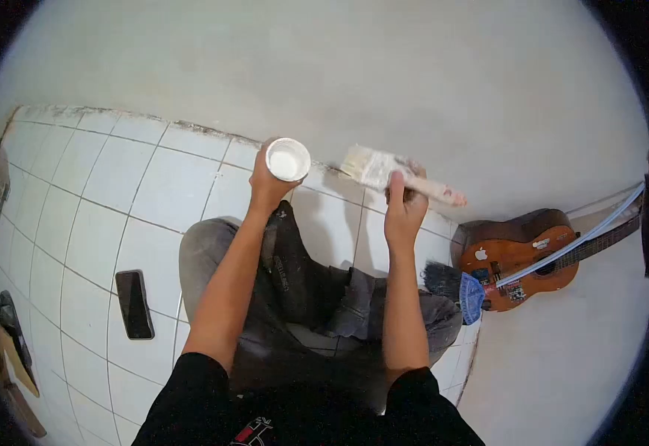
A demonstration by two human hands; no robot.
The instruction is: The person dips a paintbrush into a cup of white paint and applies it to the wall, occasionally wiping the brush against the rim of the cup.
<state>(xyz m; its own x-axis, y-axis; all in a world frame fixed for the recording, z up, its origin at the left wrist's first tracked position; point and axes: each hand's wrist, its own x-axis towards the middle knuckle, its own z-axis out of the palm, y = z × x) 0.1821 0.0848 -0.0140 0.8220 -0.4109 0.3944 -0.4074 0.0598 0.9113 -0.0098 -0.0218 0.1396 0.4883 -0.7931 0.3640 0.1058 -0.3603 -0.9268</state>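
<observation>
My left hand [269,186] is wrapped round a small white cup [301,177], its open top facing me, with white paint [286,162] inside. In my right hand [408,199] is a wide paintbrush [376,168], its pale handle [440,191] pointing right and its bristles pointing left toward the cup. White smears cover the brush's head. A short gap separates the bristles from the cup. Both hands are raised in front of the wall [324,67], above the tiled floor.
White floor tiles [86,245] meet the wall along a dirty edge. A black phone [135,305] lies to my left. On the right, a guitar [521,256] leans in the corner beside a broom with dark bristles [442,280] and a blue-white stick [585,236]. My crossed legs [317,297] are below my hands.
</observation>
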